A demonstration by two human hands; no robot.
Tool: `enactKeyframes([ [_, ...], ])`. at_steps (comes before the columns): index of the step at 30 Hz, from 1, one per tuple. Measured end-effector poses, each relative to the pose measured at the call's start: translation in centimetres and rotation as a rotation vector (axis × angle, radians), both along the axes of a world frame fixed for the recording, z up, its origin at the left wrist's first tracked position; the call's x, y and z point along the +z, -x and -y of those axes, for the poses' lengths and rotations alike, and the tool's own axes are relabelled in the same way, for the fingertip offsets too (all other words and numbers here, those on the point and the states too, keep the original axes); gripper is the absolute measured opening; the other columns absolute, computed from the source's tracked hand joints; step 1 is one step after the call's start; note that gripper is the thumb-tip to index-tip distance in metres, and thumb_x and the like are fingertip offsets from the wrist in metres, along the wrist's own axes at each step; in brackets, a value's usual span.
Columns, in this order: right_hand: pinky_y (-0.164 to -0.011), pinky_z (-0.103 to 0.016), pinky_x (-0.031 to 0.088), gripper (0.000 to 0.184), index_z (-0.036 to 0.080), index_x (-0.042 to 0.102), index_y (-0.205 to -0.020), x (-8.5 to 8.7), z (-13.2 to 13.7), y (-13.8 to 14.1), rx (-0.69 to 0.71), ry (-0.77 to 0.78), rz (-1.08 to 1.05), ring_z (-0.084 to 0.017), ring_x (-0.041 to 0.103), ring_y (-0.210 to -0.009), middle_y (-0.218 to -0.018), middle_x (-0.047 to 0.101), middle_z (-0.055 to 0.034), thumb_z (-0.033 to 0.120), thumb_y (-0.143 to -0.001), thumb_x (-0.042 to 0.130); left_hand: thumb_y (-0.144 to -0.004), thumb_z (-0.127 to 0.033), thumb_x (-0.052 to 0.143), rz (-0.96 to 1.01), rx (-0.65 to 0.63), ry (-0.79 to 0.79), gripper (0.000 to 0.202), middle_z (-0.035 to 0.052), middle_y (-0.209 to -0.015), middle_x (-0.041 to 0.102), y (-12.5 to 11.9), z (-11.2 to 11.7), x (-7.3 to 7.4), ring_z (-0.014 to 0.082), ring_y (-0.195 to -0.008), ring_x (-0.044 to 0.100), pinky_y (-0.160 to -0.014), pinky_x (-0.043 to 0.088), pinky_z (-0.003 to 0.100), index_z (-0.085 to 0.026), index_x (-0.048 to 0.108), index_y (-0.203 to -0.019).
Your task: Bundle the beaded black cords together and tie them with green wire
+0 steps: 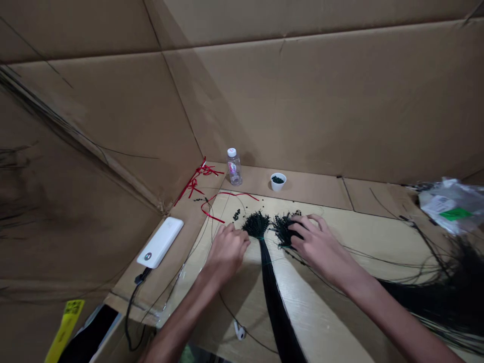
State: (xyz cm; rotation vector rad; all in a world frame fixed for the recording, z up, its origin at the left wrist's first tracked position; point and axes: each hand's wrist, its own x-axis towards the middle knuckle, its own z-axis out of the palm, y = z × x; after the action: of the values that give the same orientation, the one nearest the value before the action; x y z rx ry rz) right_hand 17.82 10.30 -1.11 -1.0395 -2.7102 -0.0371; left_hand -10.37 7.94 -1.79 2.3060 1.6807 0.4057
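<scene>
My left hand (230,247) lies with curled fingers beside the knotted head (257,224) of a long bundle of black strands (270,282). Its fingertips are close to the bundle's left edge; what they pinch, if anything, is hidden. My right hand (315,244) has bent fingers and thumb around the right side of a second bushy cluster of black strand ends (282,229). Small dark beads (236,215) lie loose above my left hand. Behind them, a white cup (278,185) holds dark green bits.
A clear bottle (235,169) stands by the cardboard wall (302,106). Red ribbon (212,218) curls across the board. A white power bank (161,242) with a cable lies left. An earphone (239,330) lies in front; a plastic bag (449,204) and black strands (446,297) lie right.
</scene>
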Motion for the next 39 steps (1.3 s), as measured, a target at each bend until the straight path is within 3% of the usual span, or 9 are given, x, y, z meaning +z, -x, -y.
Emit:
enactKeyframes([
  [3, -0.084, -0.044, 0.051, 0.029, 0.022, 0.066, -0.095, 0.3, 0.4, 0.3, -0.034, 0.205, -0.103, -0.029, 0.065, -0.097, -0.100, 0.072, -0.0114, 0.012, -0.110, 0.042, -0.106, -0.025, 0.054, 0.091, 0.047, 0.032, 0.021, 0.0022, -0.084, 0.076, -0.2, -0.1, 0.0, 0.0229, -0.082, 0.066, -0.074, 0.042, 0.034, -0.025, 0.069, -0.090],
  [6, -0.068, -0.035, 0.046, 0.024, 0.025, 0.059, -0.099, -0.4, 0.7, 0.9, -0.126, 0.396, -0.311, -0.022, 0.062, -0.076, -0.089, 0.067, -0.0045, 0.021, -0.113, 0.040, -0.108, -0.030, 0.049, 0.158, 0.137, 0.048, 0.025, -0.0030, -0.067, 0.068, -0.6, 0.0, -0.5, 0.0181, -0.061, 0.061, -0.059, 0.037, 0.029, -0.025, 0.066, -0.091],
  [11, -0.062, -0.032, 0.035, 0.044, 0.027, 0.040, -0.073, -3.0, 0.2, 2.5, -0.330, 0.285, -0.477, -0.018, 0.052, -0.061, -0.068, 0.053, 0.0028, 0.047, -0.107, 0.059, -0.102, -0.050, 0.058, 0.146, 0.348, -0.035, 0.051, -0.0027, -0.052, 0.052, -1.9, -0.6, -2.6, 0.0165, -0.049, 0.047, -0.053, 0.024, 0.030, -0.024, 0.046, -0.061],
  [18, -0.060, -0.032, 0.028, 0.039, 0.026, 0.039, -0.072, -5.2, -0.8, 3.0, -0.337, 0.206, -0.451, -0.017, 0.044, -0.058, -0.069, 0.048, 0.0016, 0.028, -0.110, 0.043, -0.099, -0.025, 0.057, -0.022, 0.331, -0.074, 0.046, 0.0028, -0.061, 0.060, -1.8, -0.8, -4.2, 0.0171, -0.058, 0.053, -0.057, 0.024, 0.033, -0.021, 0.044, -0.055],
  [24, -0.060, -0.032, 0.028, 0.030, 0.025, 0.047, -0.074, -6.2, -0.8, 2.6, -0.302, 0.205, -0.373, -0.019, 0.045, -0.060, -0.072, 0.052, -0.0014, 0.015, -0.101, 0.043, -0.105, -0.029, 0.064, -0.186, 0.197, 0.051, 0.025, 0.0004, -0.085, 0.069, -1.2, -0.6, -4.4, 0.0150, -0.075, 0.064, -0.075, 0.054, 0.031, -0.016, 0.066, -0.084],
  [28, -0.059, -0.032, 0.029, 0.026, 0.022, 0.060, -0.082, -5.4, -0.7, 2.2, -0.322, 0.233, -0.349, -0.021, 0.050, -0.060, -0.074, 0.059, -0.0039, 0.016, -0.103, 0.045, -0.104, -0.017, 0.059, -0.240, 0.152, 0.114, 0.021, 0.0052, -0.091, 0.073, -1.2, -0.4, -3.3, 0.0196, -0.082, 0.069, -0.075, 0.051, 0.032, -0.016, 0.070, -0.087],
  [33, -0.068, -0.030, 0.042, 0.024, 0.027, 0.073, -0.113, -2.2, -0.9, 0.5, -0.194, 0.340, -0.331, -0.022, 0.066, -0.076, -0.093, 0.072, -0.0039, 0.023, -0.108, 0.051, -0.100, -0.016, 0.054, -0.236, 0.210, 0.142, 0.020, 0.0136, -0.097, 0.076, -0.2, -0.7, -0.2, 0.0279, -0.084, 0.071, -0.069, 0.041, 0.035, -0.019, 0.074, -0.102],
  [36, -0.068, -0.030, 0.041, 0.028, 0.030, 0.082, -0.101, -1.4, -1.2, -0.4, -0.134, 0.398, -0.352, -0.022, 0.065, -0.077, -0.085, 0.067, -0.0027, 0.021, -0.104, 0.056, -0.090, -0.015, 0.066, -0.179, 0.208, 0.213, 0.012, 0.0108, -0.080, 0.074, 1.3, -1.0, 1.4, 0.0271, -0.076, 0.068, -0.068, 0.036, 0.033, -0.019, 0.075, -0.083],
  [39, -0.063, -0.033, 0.036, 0.029, 0.028, 0.086, -0.104, -2.4, -1.3, 0.2, -0.254, 0.353, -0.490, -0.022, 0.057, -0.066, -0.077, 0.059, -0.0028, 0.019, -0.098, 0.059, -0.078, -0.017, 0.080, -0.030, 0.102, 0.337, 0.021, 0.0029, -0.059, 0.065, 2.4, -1.0, 2.3, 0.0200, -0.062, 0.061, -0.063, 0.033, 0.030, -0.019, 0.071, -0.059],
])
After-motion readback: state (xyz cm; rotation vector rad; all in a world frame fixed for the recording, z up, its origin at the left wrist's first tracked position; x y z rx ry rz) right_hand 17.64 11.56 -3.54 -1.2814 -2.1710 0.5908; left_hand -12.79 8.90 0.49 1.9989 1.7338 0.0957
